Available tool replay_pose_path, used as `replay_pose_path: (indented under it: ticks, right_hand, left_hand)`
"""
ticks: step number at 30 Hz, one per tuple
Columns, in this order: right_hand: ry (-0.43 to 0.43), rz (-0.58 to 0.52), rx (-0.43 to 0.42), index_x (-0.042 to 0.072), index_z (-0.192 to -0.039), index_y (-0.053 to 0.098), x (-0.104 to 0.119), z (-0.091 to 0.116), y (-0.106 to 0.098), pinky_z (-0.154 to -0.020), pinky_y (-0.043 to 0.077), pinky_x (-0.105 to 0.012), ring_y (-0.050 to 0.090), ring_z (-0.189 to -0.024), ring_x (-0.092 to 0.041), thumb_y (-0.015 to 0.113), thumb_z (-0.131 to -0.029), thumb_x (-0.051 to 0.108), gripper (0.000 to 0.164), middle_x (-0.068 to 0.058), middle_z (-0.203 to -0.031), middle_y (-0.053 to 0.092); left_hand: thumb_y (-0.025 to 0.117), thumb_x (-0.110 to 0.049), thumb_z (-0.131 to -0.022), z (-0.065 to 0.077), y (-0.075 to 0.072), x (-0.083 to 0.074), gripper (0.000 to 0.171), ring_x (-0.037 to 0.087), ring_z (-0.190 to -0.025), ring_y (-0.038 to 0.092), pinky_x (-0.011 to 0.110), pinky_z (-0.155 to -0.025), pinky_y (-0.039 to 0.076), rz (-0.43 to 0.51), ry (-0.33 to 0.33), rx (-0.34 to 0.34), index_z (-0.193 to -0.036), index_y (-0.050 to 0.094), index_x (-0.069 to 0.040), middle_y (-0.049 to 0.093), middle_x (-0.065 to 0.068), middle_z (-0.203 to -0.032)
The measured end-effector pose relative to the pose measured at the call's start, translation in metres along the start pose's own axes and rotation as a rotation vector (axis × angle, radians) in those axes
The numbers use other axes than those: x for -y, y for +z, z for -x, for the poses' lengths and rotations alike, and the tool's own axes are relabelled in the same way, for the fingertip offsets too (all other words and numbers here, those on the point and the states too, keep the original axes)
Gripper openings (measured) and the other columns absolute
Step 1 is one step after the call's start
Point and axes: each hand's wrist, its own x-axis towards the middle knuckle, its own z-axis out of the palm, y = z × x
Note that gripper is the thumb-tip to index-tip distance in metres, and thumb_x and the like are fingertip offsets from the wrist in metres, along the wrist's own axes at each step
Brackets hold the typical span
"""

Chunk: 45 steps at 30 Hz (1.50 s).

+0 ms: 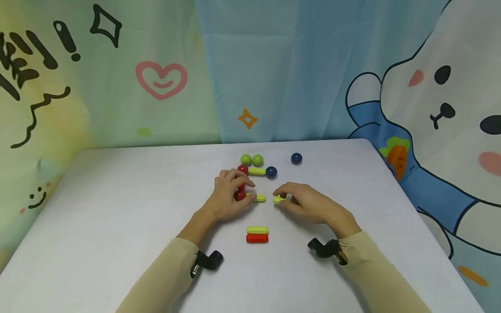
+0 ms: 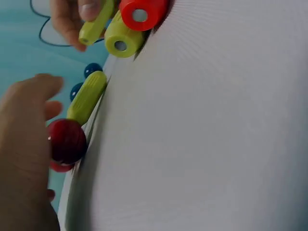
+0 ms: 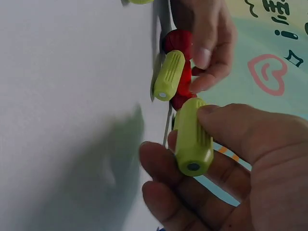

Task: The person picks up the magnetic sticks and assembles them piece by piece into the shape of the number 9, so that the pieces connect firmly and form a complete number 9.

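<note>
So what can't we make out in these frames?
Head: part of the red rod, behind the left hand.
Head: right end of the held yellow-green rod, behind the right hand.
Left wrist: much of the right hand, cut off by the top edge.
Right wrist: most of a yellow-green piece, cut off by the top edge.

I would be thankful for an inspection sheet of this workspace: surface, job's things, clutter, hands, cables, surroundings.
Surface: white tabletop, looks flat.
Job's things: ribbed lime-green rod, held; second lime-green rod touching glossy dark-red ball; third lime-green rod beside glossy navy ball.
Clutter: two glossy green balls, loose navy ball, fourth lime-green rod beside short red rod.
Hands: right hand pinches the first rod; left hand is near the dark-red ball, grip unclear.
Cables: nothing seen.
Surroundings: cartoon-printed fabric curtain.
</note>
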Motion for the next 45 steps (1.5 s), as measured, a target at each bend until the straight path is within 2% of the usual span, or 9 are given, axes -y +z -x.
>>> replay_pose_path:
  ticks: [3,7,13,19,24,30,37,41,45]
  right_hand:
    - [-0.006,0.0,0.004,0.009,-0.133,0.065,0.0,0.001,-0.001,-0.082,0.053,-0.033,0.058,-0.088,-0.011,0.065,-0.1,0.017,0.034,-0.001,-0.115,0.067]
    - [-0.025,0.013,-0.036,0.01,-0.127,0.069,0.0,0.003,-0.002,-0.08,0.053,-0.031,0.058,-0.087,-0.011,0.069,-0.097,0.013,0.031,0.001,-0.111,0.065]
    - [-0.05,-0.033,-0.053,0.013,-0.118,0.069,0.001,0.003,-0.001,-0.086,0.056,-0.034,0.062,-0.098,-0.013,0.069,-0.096,0.011,0.022,0.002,-0.113,0.065]
    - [-0.028,-0.028,-0.081,0.015,-0.115,0.069,-0.004,0.009,-0.008,-0.085,0.057,-0.036,0.063,-0.099,-0.014,0.072,-0.095,0.01,0.021,0.004,-0.11,0.066]
    - [-0.016,-0.016,-0.094,0.019,-0.115,0.068,-0.007,0.009,-0.01,-0.08,0.054,-0.031,0.06,-0.096,-0.012,0.072,-0.095,0.012,0.022,0.007,-0.108,0.065]
    - [-0.021,-0.029,-0.06,0.017,-0.118,0.068,-0.007,0.011,-0.006,-0.08,0.055,-0.029,0.061,-0.093,-0.011,0.073,-0.096,0.016,0.023,0.007,-0.107,0.066]
    - [-0.021,-0.028,-0.096,0.014,-0.119,0.069,-0.008,0.008,0.001,-0.083,0.055,-0.033,0.063,-0.094,-0.012,0.072,-0.095,0.017,0.024,0.005,-0.105,0.067]
    - [-0.02,-0.016,-0.107,0.012,-0.119,0.069,-0.01,0.003,0.002,-0.082,0.056,-0.032,0.064,-0.094,-0.013,0.071,-0.096,0.017,0.024,0.003,-0.105,0.069]
    - [0.006,-0.029,-0.121,0.011,-0.119,0.069,-0.011,0.0,0.004,-0.082,0.055,-0.032,0.065,-0.094,-0.013,0.072,-0.096,0.018,0.025,0.002,-0.106,0.069]
  left_hand:
    - [0.068,-0.035,-0.094,-0.007,-0.003,-0.006,0.025,0.026,-0.121,0.042,0.047,-0.097,0.032,-0.011,0.013,-0.027,-0.114,0.072,-0.021,0.057,-0.001,-0.126]
    - [0.063,-0.03,-0.099,-0.019,-0.006,-0.011,0.02,0.027,-0.119,0.044,0.047,-0.093,0.034,-0.043,0.074,-0.084,-0.114,0.071,-0.019,0.059,0.001,-0.123]
    - [0.063,-0.017,-0.094,-0.028,-0.014,-0.012,0.017,0.028,-0.113,0.048,0.047,-0.087,0.036,-0.081,0.103,-0.153,-0.109,0.071,-0.017,0.063,0.002,-0.118]
    - [0.063,-0.018,-0.095,-0.045,-0.015,-0.013,0.024,0.028,-0.121,0.047,0.047,-0.091,0.038,-0.153,0.048,-0.077,-0.118,0.069,-0.019,0.063,0.002,-0.127]
    - [0.066,-0.021,-0.094,-0.058,-0.016,-0.014,0.025,0.027,-0.123,0.048,0.048,-0.095,0.038,-0.169,0.012,-0.08,-0.119,0.071,-0.02,0.066,0.0,-0.125]
    - [0.072,-0.025,-0.093,-0.064,-0.017,-0.018,0.031,0.027,-0.125,0.047,0.051,-0.096,0.035,-0.206,-0.019,0.003,-0.123,0.071,-0.021,0.066,-0.001,-0.128]
    - [0.077,-0.028,-0.092,-0.064,-0.016,-0.016,0.034,0.027,-0.124,0.045,0.053,-0.099,0.033,-0.275,-0.074,0.133,-0.125,0.07,-0.026,0.063,-0.002,-0.127]
    - [0.076,-0.029,-0.093,-0.064,-0.015,-0.015,0.031,0.026,-0.123,0.046,0.053,-0.1,0.033,-0.29,-0.097,0.168,-0.123,0.07,-0.027,0.065,-0.002,-0.128]
    - [0.076,-0.028,-0.094,-0.064,-0.013,-0.012,0.03,0.025,-0.121,0.05,0.052,-0.099,0.033,-0.293,-0.083,0.175,-0.123,0.069,-0.027,0.066,-0.003,-0.128]
